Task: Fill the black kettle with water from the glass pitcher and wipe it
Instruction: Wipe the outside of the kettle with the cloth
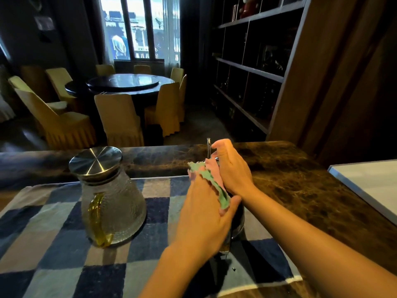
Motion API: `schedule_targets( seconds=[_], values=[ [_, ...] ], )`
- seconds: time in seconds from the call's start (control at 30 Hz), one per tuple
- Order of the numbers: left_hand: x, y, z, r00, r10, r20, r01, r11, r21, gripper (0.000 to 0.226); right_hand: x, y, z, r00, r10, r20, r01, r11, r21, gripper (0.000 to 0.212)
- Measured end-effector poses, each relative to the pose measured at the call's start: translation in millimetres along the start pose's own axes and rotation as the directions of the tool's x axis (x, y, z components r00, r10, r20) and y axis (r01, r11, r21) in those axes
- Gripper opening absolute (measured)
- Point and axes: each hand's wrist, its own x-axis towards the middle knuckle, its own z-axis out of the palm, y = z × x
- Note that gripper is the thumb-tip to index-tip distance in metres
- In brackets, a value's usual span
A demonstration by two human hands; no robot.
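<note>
Left hand (204, 214): cloth (211, 181) pinched between thumb and fingers.
Right hand (233, 168): laid on kettle (238, 221); fingers hidden, grip cannot be told.
Kettle: mostly covered.
Pitcher (113, 201): apart leftward, room between.

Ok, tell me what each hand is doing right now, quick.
Left hand: holds the green cloth, pressing it on the black kettle.
Right hand: fingers curled round the top of the black kettle, holding it.

dim room, round table (122, 82), yellow chairs (120, 117), window (139, 26).
</note>
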Motion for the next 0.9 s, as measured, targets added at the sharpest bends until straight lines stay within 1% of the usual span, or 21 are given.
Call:
schedule_targets(
  seconds=[0.03,0.1,0.17,0.2,0.23,0.27,0.3,0.33,0.37,0.4,0.43,0.47,0.5,0.57,0.63,0.67,0.77,0.83,0.9],
  values=[
    [-1.7,-1.1,1.6,1.000,0.005,-0.002,-0.005,1.000,0.002,0.081,-0.2,0.1,-0.1,1.000,-0.002,0.005,0.002,1.000,-0.001,0.037],
    [0.8,-6.3,4.6,1.000,-0.005,-0.024,0.004,0.998,-0.057,0.079,-0.3,-0.9,-0.3,1.000,0.006,0.002,-0.006,1.000,0.007,0.038],
    [9.9,-8.8,6.7,0.992,-0.102,-0.069,0.086,0.973,-0.212,0.076,-0.4,-2.6,-1.3,1.000,0.017,0.003,-0.017,1.000,0.026,0.039],
    [16.9,-10.9,7.8,0.983,-0.166,-0.077,0.137,0.945,-0.296,0.069,-1.0,-3.9,-2.2,1.000,0.019,0.009,-0.019,0.999,0.030,0.040],
    [24.8,-12.6,8.5,0.978,-0.192,-0.083,0.153,0.926,-0.344,0.057,-1.8,-4.9,-3.4,1.000,0.020,0.016,-0.021,0.999,0.031,0.040],
    [34.8,-16.1,9.3,0.976,-0.200,-0.086,0.157,0.920,-0.359,0.039,-2.6,-6.0,-4.5,1.000,0.020,0.021,-0.020,0.999,0.031,0.041],
    [44.7,-20.0,9.4,0.974,-0.202,-0.099,0.150,0.911,-0.384,0.029,-3.1,-6.8,-5.5,0.999,0.022,0.026,-0.023,0.999,0.032,0.042],
    [53.2,-25.7,9.5,0.974,-0.203,-0.098,0.139,0.884,-0.446,0.031,-3.3,-7.8,-6.7,0.999,0.027,0.032,-0.028,0.999,0.031,0.042],
    [59.7,-29.0,8.1,0.970,-0.233,-0.072,0.158,0.823,-0.545,0.038,-3.2,-7.8,-6.7,0.999,0.034,0.036,-0.035,0.999,0.028,0.041],
    [64.3,-34.8,8.3,0.955,-0.295,-0.019,0.214,0.735,-0.643,0.045,-3.0,-7.6,-6.4,0.999,0.035,0.037,-0.036,0.999,0.022,0.041],
    [67.2,-40.3,10.4,0.934,-0.357,0.024,0.270,0.660,-0.701,0.048,-3.2,-7.1,-5.9,0.999,0.033,0.034,-0.034,0.999,0.015,0.042],
    [67.0,-48.7,14.4,0.913,-0.406,0.045,0.312,0.623,-0.718,0.049,-3.6,-6.5,-5.6,0.999,0.025,0.028,-0.025,1.000,0.009,0.045],
    [67.0,-54.3,18.5,0.900,-0.434,0.050,0.339,0.622,-0.706,0.049,-3.7,-5.5,-5.2,1.000,0.016,0.020,-0.016,1.000,0.003,0.048],
    [61.3,-65.5,25.7,0.879,-0.477,0.023,0.365,0.641,-0.675,0.046,-4.5,-5.1,-5.1,1.000,0.004,0.010,-0.004,1.000,-0.009,0.050],
    [47.8,-73.8,30.2,0.886,-0.464,-0.029,0.335,0.680,-0.652,0.045,-4.4,-5.2,-4.9,1.000,-0.003,0.020,0.004,0.999,-0.035,0.048],
    [39.2,-79.3,34.2,0.887,-0.459,-0.051,0.314,0.681,-0.662,0.046,-3.8,-5.0,-4.7,1.000,-0.003,0.029,0.005,0.999,-0.052,0.046],
    [20.4,-89.9,43.5,0.867,-0.495,-0.056,0.302,0.613,-0.730,0.047,-2.0,-4.4,-2.1,1.000,0.014,0.014,-0.013,0.998,-0.061,0.029],
    [27.1,-98.3,45.3,0.849,-0.527,0.028,0.368,0.552,-0.748,0.051,-1.1,-4.4,-0.1,1.000,0.019,0.020,-0.017,0.995,-0.094,0.018],
    [43.5,-100.0,38.2,0.833,-0.534,0.146,0.455,0.510,-0.730,0.062,-1.4,-5.5,-0.3,0.999,0.023,0.035,-0.019,0.993,-0.116,0.008]
  ],
)
